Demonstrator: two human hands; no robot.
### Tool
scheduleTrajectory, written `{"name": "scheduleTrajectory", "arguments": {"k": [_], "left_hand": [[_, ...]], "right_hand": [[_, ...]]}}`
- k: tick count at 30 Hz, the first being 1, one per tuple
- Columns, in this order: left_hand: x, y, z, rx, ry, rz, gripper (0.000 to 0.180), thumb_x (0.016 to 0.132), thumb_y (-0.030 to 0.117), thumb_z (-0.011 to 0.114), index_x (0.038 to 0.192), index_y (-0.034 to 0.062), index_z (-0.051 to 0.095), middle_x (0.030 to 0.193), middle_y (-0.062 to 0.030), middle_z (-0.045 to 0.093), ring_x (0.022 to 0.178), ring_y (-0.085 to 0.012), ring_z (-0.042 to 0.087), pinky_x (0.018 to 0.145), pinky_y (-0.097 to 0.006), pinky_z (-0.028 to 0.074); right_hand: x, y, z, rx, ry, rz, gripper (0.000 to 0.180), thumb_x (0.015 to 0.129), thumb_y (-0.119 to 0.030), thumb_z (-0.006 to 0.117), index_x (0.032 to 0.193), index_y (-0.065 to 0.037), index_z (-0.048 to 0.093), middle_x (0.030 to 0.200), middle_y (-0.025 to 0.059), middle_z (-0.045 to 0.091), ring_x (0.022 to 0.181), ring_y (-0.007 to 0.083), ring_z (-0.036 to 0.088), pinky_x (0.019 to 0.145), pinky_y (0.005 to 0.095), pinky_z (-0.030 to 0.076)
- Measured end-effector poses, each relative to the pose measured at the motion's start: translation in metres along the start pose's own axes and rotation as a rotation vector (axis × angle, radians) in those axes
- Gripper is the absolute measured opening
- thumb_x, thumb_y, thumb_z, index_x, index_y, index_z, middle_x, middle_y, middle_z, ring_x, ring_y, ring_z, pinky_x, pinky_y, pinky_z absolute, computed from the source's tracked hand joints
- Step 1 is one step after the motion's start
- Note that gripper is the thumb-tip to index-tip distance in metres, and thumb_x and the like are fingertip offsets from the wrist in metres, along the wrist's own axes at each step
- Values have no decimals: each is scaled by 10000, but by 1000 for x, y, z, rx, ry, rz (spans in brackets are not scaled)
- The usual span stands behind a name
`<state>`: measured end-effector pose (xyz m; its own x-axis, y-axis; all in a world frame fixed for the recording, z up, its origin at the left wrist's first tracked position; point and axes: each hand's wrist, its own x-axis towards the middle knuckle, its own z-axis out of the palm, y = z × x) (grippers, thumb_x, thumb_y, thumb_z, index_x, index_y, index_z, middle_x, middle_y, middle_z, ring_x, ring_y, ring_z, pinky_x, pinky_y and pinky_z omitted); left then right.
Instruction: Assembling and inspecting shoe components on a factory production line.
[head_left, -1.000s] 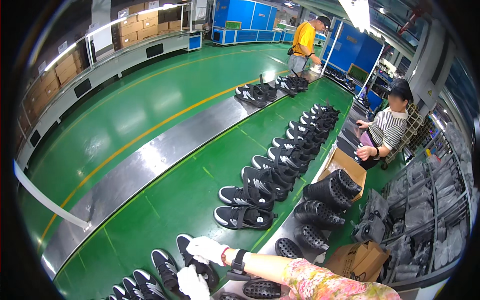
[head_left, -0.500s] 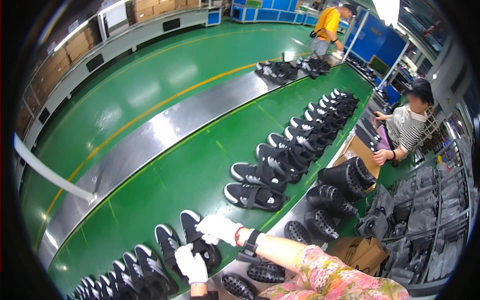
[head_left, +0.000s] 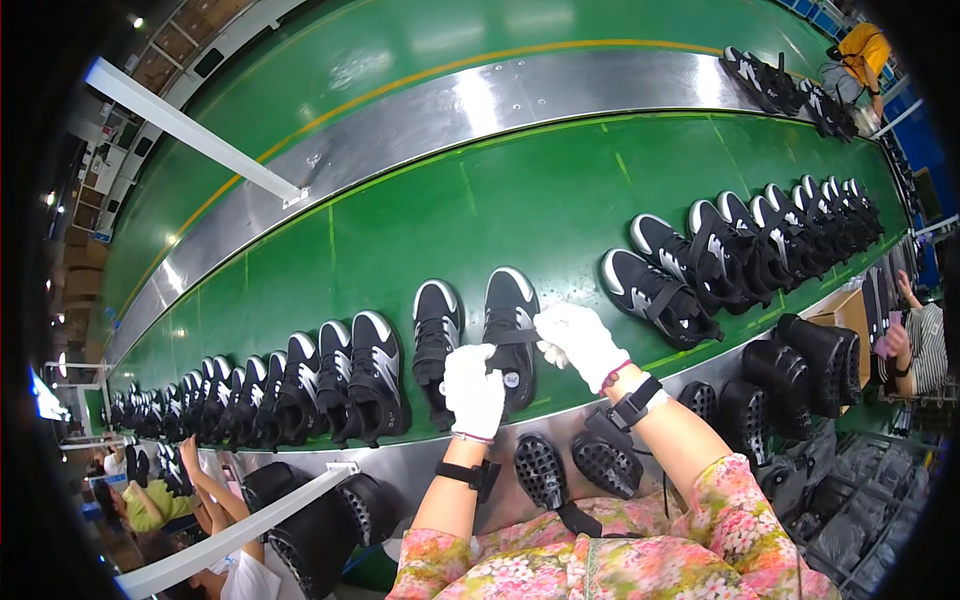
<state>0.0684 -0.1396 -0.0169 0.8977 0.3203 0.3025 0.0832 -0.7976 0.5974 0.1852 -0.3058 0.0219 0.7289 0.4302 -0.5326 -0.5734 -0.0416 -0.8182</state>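
Black with a pale toe rim, a strapped shoe point(head_left: 510, 318) is set on the green work surface point(head_left: 500, 215), slightly below the middle of the view. From four o'clock it is reached by the white-gloved right hand point(head_left: 582, 340): the forearm is slanted up from the lower right, the wrist is kept nearly straight, and the fingertips are turned toward nine o'clock, narrowly closed on one end of the dark strap point(head_left: 515, 337), which is drawn level across the shoe. At the shoe's seven o'clock side the white-gloved left hand point(head_left: 474, 390) is placed, its forearm raised almost upright from six o'clock and its fingers bent near the strap's other end; whether anything is gripped by them cannot be told.

The shoe's toe is pointed at twelve o'clock and its heel at six, with the long axis nearly upright. Just beside it, at nine o'clock, a matching shoe point(head_left: 437, 320) is aligned the same way. Farther out, a long row of shoes point(head_left: 268, 395) is lined up toward eight o'clock, and a second row point(head_left: 735, 245) toward two, its toes angled to about eleven. At six o'clock, perforated black forms point(head_left: 540, 470) are laid on the metal ledge point(head_left: 412, 462).
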Motion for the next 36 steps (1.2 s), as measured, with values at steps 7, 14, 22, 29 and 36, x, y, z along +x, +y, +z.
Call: {"name": "scheduleTrajectory", "arguments": {"k": [7,14,22,29,36], "left_hand": [[2,5,4,41,13,-34,252,732,56,688,981,79,656,969,-121,635,973,-323,599,886,-429,467],[1,14,4,40,1,-54,278,715,51,684,991,80,656,988,-123,633,992,-322,600,884,-432,474],[5,4,2,81,-9,-28,307,720,60,687,1023,59,635,1018,-130,632,1020,-329,586,917,-421,463],[-25,39,-27,43,63,77,241,831,115,688,1054,32,653,1034,-159,658,1008,-342,604,910,-444,471],[-132,25,-20,-112,-432,-406,658,863,387,683,1312,-60,504,1279,-303,534,1233,-441,476,1055,-502,385]], "right_hand": [[-13,44,4,-15,14,85,115,938,-142,606,970,-32,604,712,60,623,545,123,570,472,248,455],[-16,60,7,-76,26,138,144,921,-177,630,931,-38,595,699,56,615,545,140,583,491,286,475],[-77,11,-33,-410,49,-67,181,931,-225,586,892,-49,611,739,73,611,630,160,609,606,312,520],[-170,28,-43,-1090,-219,-497,230,918,-262,553,897,-55,651,821,162,657,787,378,633,709,440,510],[-196,95,15,-1290,-402,-608,113,804,-154,588,859,-59,615,739,165,635,690,358,652,613,463,531]]}}
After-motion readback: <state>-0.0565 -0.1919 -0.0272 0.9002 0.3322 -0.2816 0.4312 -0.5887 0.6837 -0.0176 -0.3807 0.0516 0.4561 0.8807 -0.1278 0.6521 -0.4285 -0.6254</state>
